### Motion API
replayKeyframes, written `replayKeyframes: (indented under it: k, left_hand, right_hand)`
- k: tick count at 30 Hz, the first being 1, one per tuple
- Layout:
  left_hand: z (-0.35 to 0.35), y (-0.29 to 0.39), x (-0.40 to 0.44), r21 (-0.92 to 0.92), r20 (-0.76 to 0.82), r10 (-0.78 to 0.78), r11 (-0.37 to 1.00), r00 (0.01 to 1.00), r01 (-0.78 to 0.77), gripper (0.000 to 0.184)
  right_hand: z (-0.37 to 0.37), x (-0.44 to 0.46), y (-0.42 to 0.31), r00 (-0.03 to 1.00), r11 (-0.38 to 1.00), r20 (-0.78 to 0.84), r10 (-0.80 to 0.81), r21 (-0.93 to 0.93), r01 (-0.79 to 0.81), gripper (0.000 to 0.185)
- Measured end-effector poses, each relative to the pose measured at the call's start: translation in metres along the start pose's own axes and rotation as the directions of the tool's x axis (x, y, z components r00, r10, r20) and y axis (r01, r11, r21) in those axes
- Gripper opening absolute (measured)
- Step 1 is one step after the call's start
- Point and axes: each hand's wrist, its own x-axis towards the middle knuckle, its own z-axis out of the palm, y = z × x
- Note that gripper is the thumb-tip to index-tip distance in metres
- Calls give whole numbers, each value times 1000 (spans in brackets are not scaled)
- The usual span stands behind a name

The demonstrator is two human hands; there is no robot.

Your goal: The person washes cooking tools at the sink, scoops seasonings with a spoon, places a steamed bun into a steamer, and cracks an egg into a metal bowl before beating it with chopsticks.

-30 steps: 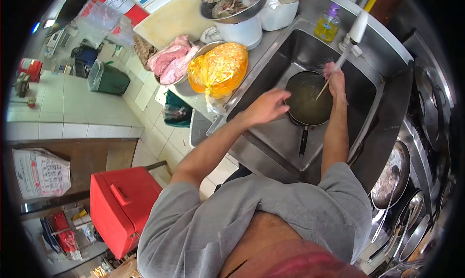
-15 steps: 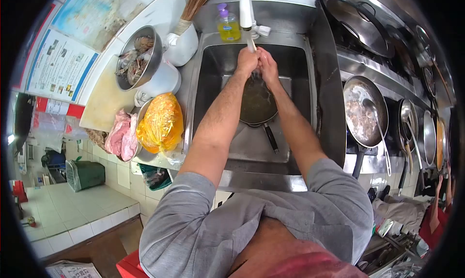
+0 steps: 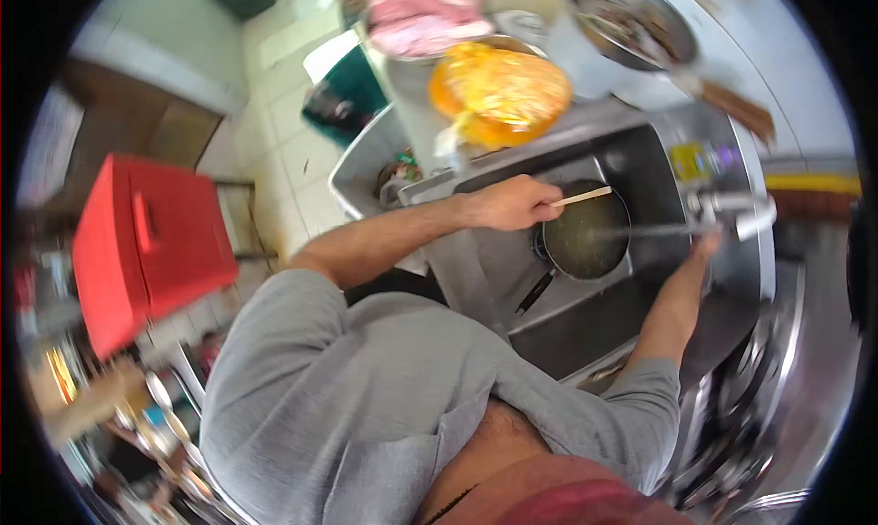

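Note:
My left hand [image 3: 517,202] is closed round one end of a pale, flat wooden stick [image 3: 587,196], which reaches out over the sink. Beneath it, a dark pan [image 3: 594,237] with cloudy liquid lies in the steel sink [image 3: 494,260], its black handle pointing toward me. Water runs from the white tap [image 3: 754,218] into the pan. My right hand [image 3: 704,243] is up at the tap; its fingers are blurred and partly hidden, so I cannot tell whether it grips the tap.
A yellow plastic bag [image 3: 503,95] of food, pink meat [image 3: 425,17] and a metal bowl [image 3: 631,22] stand beside the sink. Yellow soap [image 3: 688,162] is by the tap. A bin [image 3: 366,164] and a red cabinet [image 3: 151,246] are at left.
My view has swung to the left. My hands, together under the tap before, have parted: the left has moved back toward me with the stick, the right stays by the tap.

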Motion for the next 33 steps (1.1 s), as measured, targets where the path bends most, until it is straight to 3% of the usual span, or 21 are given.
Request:
replayKeyframes:
  k: [1, 3, 4, 6, 8, 10, 11, 12, 14, 15, 17, 18, 19, 20, 22, 23, 24, 26, 28, 30, 33]
  left_hand:
    - [-18, 3, -29, 17, 18, -59, 998, 998, 59, 13]
    - [-48, -11, -87, -82, -103, -149, 987, 983, 141, 15]
    - [-67, -8, -114, -99, -166, -243, 968, 956, 229, 16]
    - [-98, -22, -167, -171, -359, -315, 948, 879, 270, 17]
    - [-121, -47, -219, -419, -541, -505, 855, 672, 305, 26]
    - [-150, -83, -270, -328, -632, -609, 770, 479, 547, 48]
    - [-169, -82, -287, -362, -595, -730, 616, 335, 700, 56]
    - [-179, -105, -309, -370, -595, -732, 617, 333, 695, 56]
    - [-184, -182, -357, -261, -675, -692, 548, 255, 795, 57]
    - [-188, -210, -376, -303, -642, -729, 526, 237, 795, 54]
    - [-182, -285, -411, -309, -678, -695, 564, 239, 766, 43]
    - [-184, -310, -422, -295, -620, -756, 470, 208, 831, 37]
    - [-180, -333, -432, -89, -631, -695, 506, 344, 858, 34]
    - [-166, -385, -438, -369, -469, -868, 363, 166, 856, 34]
    - [-113, -472, -451, -554, -441, -864, 474, 241, 685, 40]
    - [-103, -476, -445, -625, -299, -909, 416, 289, 661, 45]
    - [-108, -446, -428, -841, -68, -973, 175, 221, 513, 46]
    - [-85, -439, -404, -957, 70, -981, -14, 182, 290, 41]
    - [-74, -414, -382, -980, 136, -975, -106, 175, 170, 39]
    - [-67, -412, -370, -988, 123, -960, -143, 251, -59, 24]
    - [-59, -437, -370, -983, 133, -962, -158, 238, -90, 20]
  right_hand:
    - [5, 8, -18, 939, 947, -119, 322, 55, -318, 39]
    - [29, -12, -62, 836, 830, -107, 538, 243, -502, 33]
    - [45, -15, -56, 839, 832, -88, 537, 218, -510, 33]
    - [67, -25, -36, 815, 892, -367, 449, 133, -432, 31]
    - [128, -105, -54, 731, 749, -208, 650, 339, -569, 26]
    - [197, -222, -101, 818, 799, 37, 574, 197, -569, 20]
    - [216, -256, -98, 863, 863, 106, 494, 59, -501, 26]
    - [236, -290, -93, 890, 910, 187, 415, -70, -409, 36]
    - [304, -405, -154, 979, 973, 134, 155, -194, -128, 28]
    - [327, -446, -172, 980, 971, 127, 156, -203, -128, 28]
    - [364, -508, -192, 935, 830, 312, -169, -466, 306, 39]
    - [374, -531, -196, 938, 820, 307, -161, -487, 301, 39]
    - [386, -550, -198, 922, 758, 336, -190, -547, 356, 41]
    - [402, -564, -198, 904, 692, 366, -222, -594, 410, 43]
    - [417, -585, -198, 871, 640, 384, -308, -593, 488, 44]
    - [421, -591, -197, 826, 551, 438, -355, -616, 563, 45]
    - [425, -598, -198, 775, 455, 495, -392, -629, 631, 46]
    - [435, -614, -198, 760, 438, 518, -392, -621, 650, 45]
    - [447, -634, -196, 807, 581, 566, -166, -606, 544, 42]
    - [467, -654, -188, 824, 619, 547, -148, -599, 509, 39]
    - [485, -671, -173, 824, 760, 559, 94, -575, 303, 36]
